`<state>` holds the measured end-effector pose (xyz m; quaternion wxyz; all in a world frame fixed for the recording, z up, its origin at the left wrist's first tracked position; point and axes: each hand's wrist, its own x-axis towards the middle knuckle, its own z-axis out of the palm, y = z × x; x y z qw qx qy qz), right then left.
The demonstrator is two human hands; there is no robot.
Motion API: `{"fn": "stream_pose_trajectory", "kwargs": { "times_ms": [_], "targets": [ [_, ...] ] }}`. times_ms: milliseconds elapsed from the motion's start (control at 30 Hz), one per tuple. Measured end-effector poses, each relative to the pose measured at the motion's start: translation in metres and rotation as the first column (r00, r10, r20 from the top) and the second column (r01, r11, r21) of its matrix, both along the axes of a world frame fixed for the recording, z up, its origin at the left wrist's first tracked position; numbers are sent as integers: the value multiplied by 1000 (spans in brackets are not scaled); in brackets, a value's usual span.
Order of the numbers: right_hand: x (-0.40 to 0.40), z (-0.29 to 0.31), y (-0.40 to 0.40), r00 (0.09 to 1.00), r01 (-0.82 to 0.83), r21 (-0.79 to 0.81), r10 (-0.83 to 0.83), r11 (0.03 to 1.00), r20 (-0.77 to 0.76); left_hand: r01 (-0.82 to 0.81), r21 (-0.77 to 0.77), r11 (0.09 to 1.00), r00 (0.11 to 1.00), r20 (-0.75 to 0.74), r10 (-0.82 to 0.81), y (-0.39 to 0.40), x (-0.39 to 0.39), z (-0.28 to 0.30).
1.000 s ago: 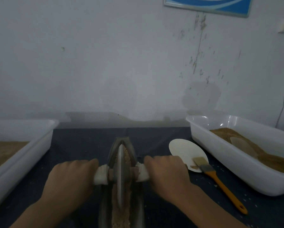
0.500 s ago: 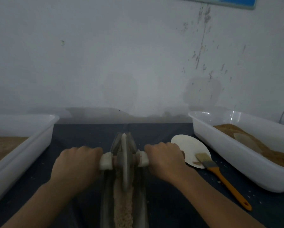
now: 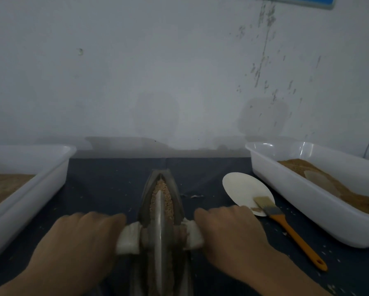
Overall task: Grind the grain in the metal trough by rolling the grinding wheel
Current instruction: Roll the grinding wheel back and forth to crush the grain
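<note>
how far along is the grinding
Midway, by the look of it. Both hands, left and right, grip the handles of the wheel, which sits in the trough. The grain ahead of the wheel looks coarse, so more rolling is left.

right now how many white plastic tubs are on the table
2. One white tub sits at the left edge, cut off by the frame; the other white tub sits at the right, beyond the brush. Any further ones would lie outside the view.
</note>
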<state>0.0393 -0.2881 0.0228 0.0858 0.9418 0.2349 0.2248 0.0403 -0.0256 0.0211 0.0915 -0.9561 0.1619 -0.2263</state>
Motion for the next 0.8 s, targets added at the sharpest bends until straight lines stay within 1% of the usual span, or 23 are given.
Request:
{"fn": "stream_pose_trajectory", "kwargs": {
  "times_ms": [67,133,300,367,467,500,533,600,633,667,700,733,767,800],
  "targets": [
    [17,-3,2,999,43,19,-43,999,-15,99,-32,995,993,70,-96,-1,14,-2],
    [38,-3,6,995,75,59,-71,995,-67,72,-15,997,994,78,-70,-3,34,-2],
    [67,3,12,998,63,63,-62,996,-22,-75,-3,997,991,108,75,-8,56,-7],
    [60,8,12,998,51,50,-50,997,-35,-111,4,994,992,65,111,-7,50,-5],
    [35,8,8,1000,1,20,0,1000,-26,-109,21,994,993,-29,110,-3,32,-5],
    [23,10,7,999,-8,24,9,1000,-46,-108,25,994,992,-64,110,0,25,-5],
    [12,10,6,994,-7,29,10,1000,-109,-109,17,994,989,-101,110,4,22,-8],
    [-1,7,3,978,1,47,9,999,-208,-131,-75,989,975,-188,116,11,18,-12],
    [-4,4,1,976,6,59,7,998,-218,-143,-122,982,971,-207,116,13,17,-13],
    [-5,3,0,978,10,60,3,998,-211,-118,-133,984,978,-187,92,12,15,-14],
    [-4,1,0,981,13,45,-4,999,-193,-56,-88,994,994,-102,47,12,17,-15],
    [0,1,0,989,11,30,-7,999,-149,17,-85,996,1000,-2,-18,9,20,-14],
    [7,0,0,995,17,33,-13,999,-103,105,-89,990,994,34,-102,5,22,-11],
    [15,0,2,997,27,41,-24,999,-69,113,-78,991,992,66,-108,1,24,-4]
  ]
}}
